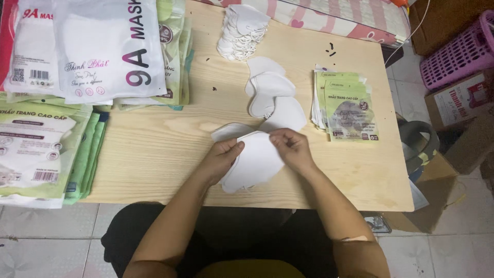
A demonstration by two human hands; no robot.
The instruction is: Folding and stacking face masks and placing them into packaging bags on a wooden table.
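Between the two hands, a small stack of white masks (254, 162) is pinched at its top edge by the left hand (222, 157) and right hand (292, 148), held close together. Beyond the right hand, green packets (347, 108) are stacked.

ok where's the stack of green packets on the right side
In the head view, the stack of green packets lies on the wooden table, toward its right edge, just right of the loose white masks.
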